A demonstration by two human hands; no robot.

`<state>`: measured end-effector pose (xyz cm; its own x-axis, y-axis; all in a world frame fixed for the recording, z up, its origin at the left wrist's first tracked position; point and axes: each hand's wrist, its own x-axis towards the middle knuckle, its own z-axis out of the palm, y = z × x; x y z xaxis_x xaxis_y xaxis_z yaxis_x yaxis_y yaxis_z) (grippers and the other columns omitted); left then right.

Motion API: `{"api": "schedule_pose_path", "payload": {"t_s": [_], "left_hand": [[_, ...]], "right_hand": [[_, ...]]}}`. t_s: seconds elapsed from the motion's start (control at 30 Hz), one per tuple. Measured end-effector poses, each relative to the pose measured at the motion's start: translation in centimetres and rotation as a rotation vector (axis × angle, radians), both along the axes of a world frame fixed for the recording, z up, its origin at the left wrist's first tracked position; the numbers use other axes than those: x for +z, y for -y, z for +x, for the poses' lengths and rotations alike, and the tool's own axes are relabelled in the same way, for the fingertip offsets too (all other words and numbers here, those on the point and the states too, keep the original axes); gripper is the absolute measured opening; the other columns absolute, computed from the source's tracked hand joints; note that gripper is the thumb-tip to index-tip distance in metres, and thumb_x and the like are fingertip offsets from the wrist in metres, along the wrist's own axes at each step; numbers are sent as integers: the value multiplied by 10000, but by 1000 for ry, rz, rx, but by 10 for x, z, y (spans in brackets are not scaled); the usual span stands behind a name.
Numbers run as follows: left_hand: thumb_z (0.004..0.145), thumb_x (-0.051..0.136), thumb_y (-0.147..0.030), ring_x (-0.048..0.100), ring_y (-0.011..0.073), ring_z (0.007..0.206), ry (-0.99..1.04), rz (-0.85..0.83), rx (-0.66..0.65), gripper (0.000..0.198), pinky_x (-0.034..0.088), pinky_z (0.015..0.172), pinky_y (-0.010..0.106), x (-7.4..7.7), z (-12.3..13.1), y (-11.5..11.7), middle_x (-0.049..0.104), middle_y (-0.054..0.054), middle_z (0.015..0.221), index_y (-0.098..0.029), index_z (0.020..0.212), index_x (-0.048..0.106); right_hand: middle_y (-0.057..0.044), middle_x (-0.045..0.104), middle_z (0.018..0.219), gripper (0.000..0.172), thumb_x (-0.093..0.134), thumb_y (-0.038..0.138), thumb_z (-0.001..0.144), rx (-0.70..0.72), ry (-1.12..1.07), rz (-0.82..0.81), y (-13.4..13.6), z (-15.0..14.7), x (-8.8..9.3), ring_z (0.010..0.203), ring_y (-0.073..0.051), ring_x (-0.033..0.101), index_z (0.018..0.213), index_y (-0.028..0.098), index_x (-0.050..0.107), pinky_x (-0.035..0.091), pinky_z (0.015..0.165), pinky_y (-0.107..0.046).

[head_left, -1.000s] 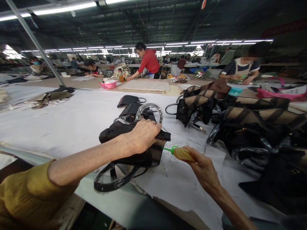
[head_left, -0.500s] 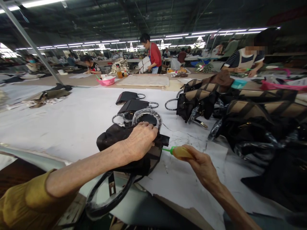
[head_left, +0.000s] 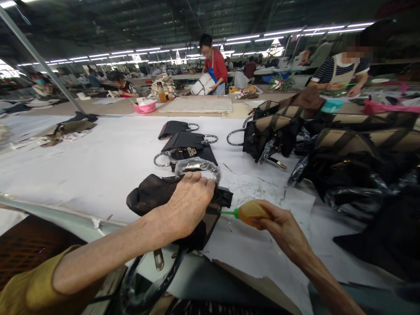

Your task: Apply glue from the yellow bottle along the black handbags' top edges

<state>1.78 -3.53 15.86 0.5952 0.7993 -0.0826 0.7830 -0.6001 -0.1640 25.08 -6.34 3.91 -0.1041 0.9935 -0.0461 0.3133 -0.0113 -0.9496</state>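
Note:
My left hand (head_left: 185, 205) lies on top of a dark brown handbag (head_left: 147, 197) at the table's near edge, its fingers curled over the bag's upper rim. The bag's plastic-wrapped handle (head_left: 197, 165) arches just beyond my fingers, and a black strap (head_left: 154, 280) hangs off the table edge below. My right hand (head_left: 282, 229) is closed round a small yellow squeeze bottle (head_left: 251, 211). Its green nozzle (head_left: 228, 213) points left and touches the bag's side.
Two black bags (head_left: 185, 142) with ring handles lie farther up the white paper-covered table (head_left: 98, 162). A heap of tan and black bags (head_left: 344, 148) fills the right side. Other people work at tables behind, one in a red top (head_left: 216, 65). A pink bowl (head_left: 144, 107) stands at the back.
The bag has slid toward the near edge under my left hand, and its strap now hangs lower off the table. My right hand stays beside it with the bottle's nozzle at the bag.

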Motion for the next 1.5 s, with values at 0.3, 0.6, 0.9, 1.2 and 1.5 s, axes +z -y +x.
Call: {"api": "schedule_pose_path", "payload": {"t_s": [0.3,0.6,0.9,1.2,1.5], "left_hand": [[664,475,-90,549,247,776,53,-63,74,192,424,741,381,-10,-4,22,616,99,827,-151,839,524],[650,478,-87,579,248,759,61,-92,99,182,439,705,376,-11,-4,23,631,92,790,-163,808,524],[673,457,-88,600,245,749,49,-121,103,168,453,668,361,-13,-7,25,621,81,741,-168,803,527],[677,433,-69,608,254,726,70,-90,79,180,462,631,361,-17,-8,23,620,75,729,-178,784,528],[674,429,-79,608,254,705,15,-54,57,168,469,615,358,-18,-8,21,620,80,725,-176,774,524]], "right_hand": [[-12,666,858,299,578,217,714,54,-51,-84,6,1,8,787,-224,592,1001,192,660,507,626,-298],[-33,650,866,322,583,246,722,4,-106,-127,7,-2,9,770,-218,574,1030,166,635,497,596,-295],[-37,642,837,304,601,252,708,45,-153,-177,11,-1,8,734,-209,570,995,170,657,498,561,-283],[-15,643,820,299,624,250,718,83,-178,-221,18,-2,19,691,-178,553,1007,189,665,476,549,-253],[3,635,780,214,621,222,732,146,-214,-239,29,-2,32,664,-160,540,935,215,686,450,540,-234]]}}
